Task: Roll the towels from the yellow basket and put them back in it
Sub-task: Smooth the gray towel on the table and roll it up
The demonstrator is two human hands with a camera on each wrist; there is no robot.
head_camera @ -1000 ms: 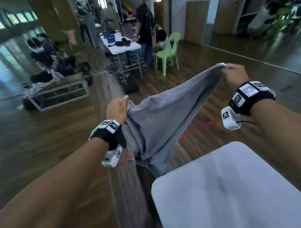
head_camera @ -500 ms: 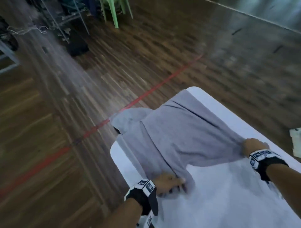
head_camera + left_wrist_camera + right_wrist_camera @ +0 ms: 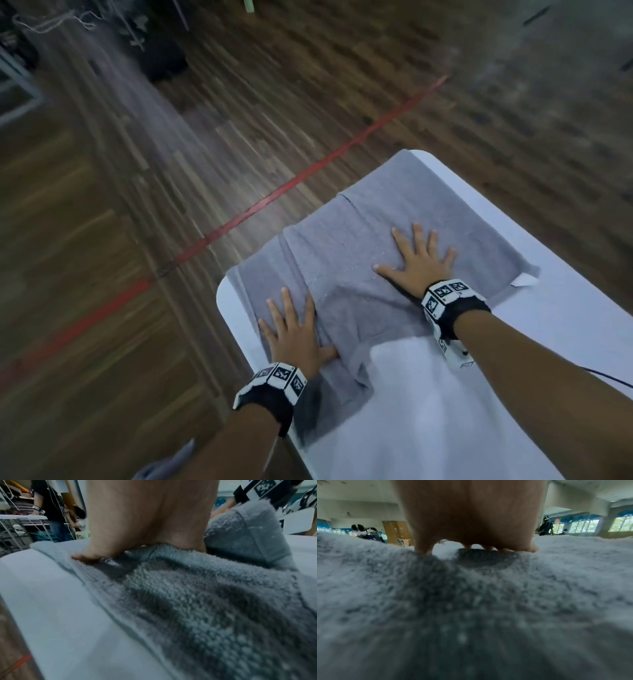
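Observation:
A grey towel [image 3: 363, 246] lies spread across the far end of the white table [image 3: 428, 421], with folds along its left side and a crumpled near corner. My left hand [image 3: 291, 329] presses flat on the towel's left part, fingers straight and spread. My right hand [image 3: 419, 260] lies flat on the towel's right half, fingers splayed. The left wrist view shows my left hand [image 3: 145, 520] pushing down into the towel [image 3: 205, 608]. In the right wrist view my right hand [image 3: 471, 513] rests on the fuzzy towel [image 3: 471, 601]. The yellow basket is out of view.
The table's far left corner [image 3: 222, 294] drops off to a wooden floor with a red line [image 3: 291, 181]. A white tag [image 3: 524, 281] sticks out at the towel's right edge. Another piece of grey cloth [image 3: 164, 462] shows below my left forearm.
The towel went from being held up in the air to lying on the table. Both hands released its corners and now press flat on it.

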